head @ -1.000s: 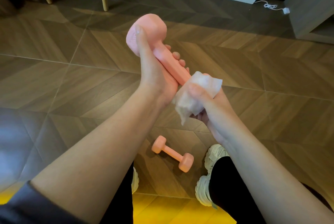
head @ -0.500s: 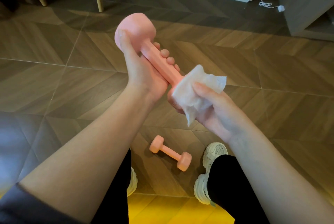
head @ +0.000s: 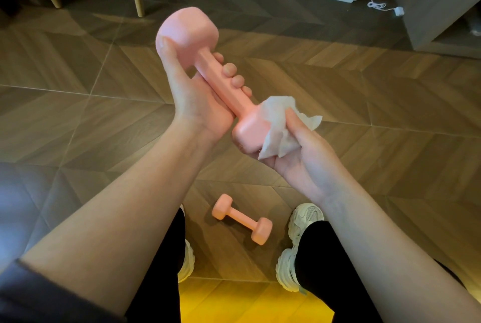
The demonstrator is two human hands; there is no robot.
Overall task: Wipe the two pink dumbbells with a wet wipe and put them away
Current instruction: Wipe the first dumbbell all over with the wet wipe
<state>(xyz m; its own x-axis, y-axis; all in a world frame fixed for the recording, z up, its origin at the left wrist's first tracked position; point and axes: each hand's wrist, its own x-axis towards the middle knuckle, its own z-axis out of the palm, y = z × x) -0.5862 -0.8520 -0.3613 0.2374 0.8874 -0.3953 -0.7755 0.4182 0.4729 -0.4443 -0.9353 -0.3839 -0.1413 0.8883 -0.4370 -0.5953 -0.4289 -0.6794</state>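
- While the left hand point(head: 192, 98) grips the handle of the raised dumbbell point(head: 221, 83), thumb on its upper head, the right hand point(head: 299, 161) clasps the wet wipe point(head: 278, 127) against the lower head.
- Step in hand: wiping the lower head.
- The second dumbbell point(head: 242, 218) lies on the floor point(head: 78, 114) between the shoes point(head: 302, 221).
- Next, by judgement: rotate the weight to expose unwiped faces, then exchange dumbbells.
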